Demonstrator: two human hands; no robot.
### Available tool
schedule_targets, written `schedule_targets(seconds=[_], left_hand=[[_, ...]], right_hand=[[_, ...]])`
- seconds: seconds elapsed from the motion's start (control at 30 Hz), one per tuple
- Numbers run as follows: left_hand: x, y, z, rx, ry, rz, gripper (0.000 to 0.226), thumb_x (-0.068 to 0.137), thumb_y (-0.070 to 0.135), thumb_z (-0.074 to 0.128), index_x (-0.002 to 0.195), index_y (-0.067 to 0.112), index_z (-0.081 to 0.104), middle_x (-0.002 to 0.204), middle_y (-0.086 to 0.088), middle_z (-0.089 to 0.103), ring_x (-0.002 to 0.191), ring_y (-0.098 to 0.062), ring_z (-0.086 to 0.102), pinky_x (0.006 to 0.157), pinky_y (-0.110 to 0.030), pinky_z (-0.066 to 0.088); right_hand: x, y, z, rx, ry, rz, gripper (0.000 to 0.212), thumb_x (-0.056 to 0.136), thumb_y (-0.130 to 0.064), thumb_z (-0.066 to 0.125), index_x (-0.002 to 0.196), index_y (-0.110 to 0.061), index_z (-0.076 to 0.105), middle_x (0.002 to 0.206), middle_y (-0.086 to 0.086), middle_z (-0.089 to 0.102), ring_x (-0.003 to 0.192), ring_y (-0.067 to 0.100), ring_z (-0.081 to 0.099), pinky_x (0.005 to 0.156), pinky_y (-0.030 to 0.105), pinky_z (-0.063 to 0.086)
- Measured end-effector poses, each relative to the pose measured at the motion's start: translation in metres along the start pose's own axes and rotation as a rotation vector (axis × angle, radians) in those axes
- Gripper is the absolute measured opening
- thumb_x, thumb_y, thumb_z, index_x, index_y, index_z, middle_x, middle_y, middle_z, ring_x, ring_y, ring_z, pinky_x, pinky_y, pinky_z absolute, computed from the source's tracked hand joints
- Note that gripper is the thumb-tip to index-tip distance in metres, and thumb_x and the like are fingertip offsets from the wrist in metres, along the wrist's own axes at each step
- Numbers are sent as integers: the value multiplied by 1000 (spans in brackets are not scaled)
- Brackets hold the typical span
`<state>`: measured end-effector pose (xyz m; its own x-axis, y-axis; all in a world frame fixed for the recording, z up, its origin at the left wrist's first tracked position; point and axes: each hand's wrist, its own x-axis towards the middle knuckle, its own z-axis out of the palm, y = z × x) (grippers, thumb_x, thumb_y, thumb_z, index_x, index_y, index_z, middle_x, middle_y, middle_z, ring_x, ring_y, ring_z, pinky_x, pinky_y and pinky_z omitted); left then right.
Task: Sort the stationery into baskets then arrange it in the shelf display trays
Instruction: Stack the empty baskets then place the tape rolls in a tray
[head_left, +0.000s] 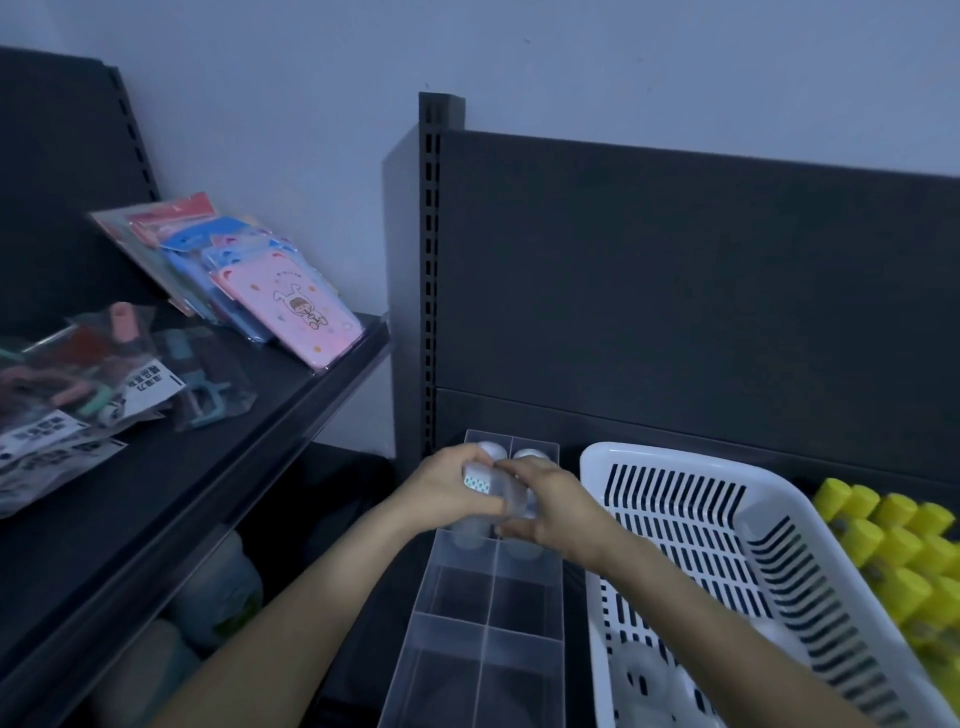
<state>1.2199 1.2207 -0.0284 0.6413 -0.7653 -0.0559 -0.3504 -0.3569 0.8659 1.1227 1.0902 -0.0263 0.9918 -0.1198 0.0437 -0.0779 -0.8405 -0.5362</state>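
Dark shelf (675, 312): one tray (485, 644), one basket (670, 460)

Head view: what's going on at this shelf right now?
A person stands at a dark shelf with both hands over a clear divided tray. The left hand and right hand grip small translucent rolls, one with a dotted label, above the tray's far compartments. Those far compartments already hold similar pale items, while the near ones look empty. A white slotted basket beside the tray holds a few more white rolls.
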Motion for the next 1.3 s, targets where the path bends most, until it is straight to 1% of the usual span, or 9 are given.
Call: schedule_targets(seconds=[0.23, 0.33, 0.4, 0.5, 0.6, 0.83, 0.97, 1.13, 1.3], left_hand=[[-6, -6, -7, -95, 3, -99, 37, 83, 18, 68, 117, 14, 53, 111, 0, 53, 93, -7, 55, 80, -19, 48], [-9, -16, -12, -10, 50, -118, 47, 79, 20, 72, 122, 18, 53, 122, -2, 49, 106, -13, 53, 90, -25, 47], [-11, -19, -12, -6, 60, -91, 53, 77, 20, 74, 124, 26, 50, 118, 3, 51, 111, -14, 50, 96, -29, 43], [-13, -24, -10, -76, 79, -57, 39, 77, 20, 74, 109, 33, 55, 99, 13, 55, 101, -12, 53, 94, -31, 46], [-14, -28, -13, -164, 108, -71, 30, 74, 16, 77, 98, 25, 63, 90, 11, 59, 90, -10, 56, 84, -30, 50], [-21, -26, -19, -311, 3, -104, 52, 54, 8, 63, 105, 17, 59, 98, -4, 59, 85, -11, 56, 67, -22, 49], [-26, -24, -20, -163, 8, -82, 43, 71, -1, 69, 103, 25, 54, 96, 5, 56, 84, -7, 56, 74, -19, 48], [-33, -24, -23, 83, 47, -64, 47, 66, 17, 80, 104, 21, 52, 96, 6, 58, 87, -14, 60, 82, -33, 52], [-42, -15, -18, 367, -51, 38, 44, 65, 36, 80, 103, 21, 61, 89, 7, 61, 83, -10, 57, 81, -31, 51]], right_hand=[[4, 26, -8, -148, 89, 163, 58, 72, -31, 73, 123, -12, 54, 114, 4, 48, 109, 20, 48, 86, 23, 39], [8, 30, -9, -212, 6, 273, 54, 70, -34, 73, 115, -12, 55, 106, 4, 52, 97, 20, 51, 78, 25, 41], [9, 27, -5, -318, -45, 306, 52, 72, -36, 70, 115, -13, 53, 110, 7, 57, 101, 23, 52, 83, 30, 42], [12, 26, 0, -468, -74, 305, 49, 77, -42, 64, 117, -16, 53, 111, 8, 59, 107, 24, 50, 91, 34, 36], [13, 31, 2, -507, -83, 298, 39, 79, -50, 61, 103, -20, 57, 106, 4, 62, 108, 23, 49, 90, 35, 34], [14, 34, 8, -619, -118, 279, 36, 81, -50, 58, 100, -19, 61, 111, 1, 61, 110, 21, 45, 90, 36, 32], [16, 31, 6, -621, -149, 292, 37, 81, -49, 57, 106, -21, 59, 113, 1, 60, 111, 21, 45, 92, 37, 32], [13, 29, 7, -570, -135, 303, 42, 82, -49, 57, 114, -21, 56, 118, 2, 58, 115, 22, 46, 96, 40, 32], [-18, 23, -5, -263, 155, 247, 47, 86, -38, 60, 128, -18, 54, 128, 2, 57, 119, 20, 49, 101, 34, 39]])
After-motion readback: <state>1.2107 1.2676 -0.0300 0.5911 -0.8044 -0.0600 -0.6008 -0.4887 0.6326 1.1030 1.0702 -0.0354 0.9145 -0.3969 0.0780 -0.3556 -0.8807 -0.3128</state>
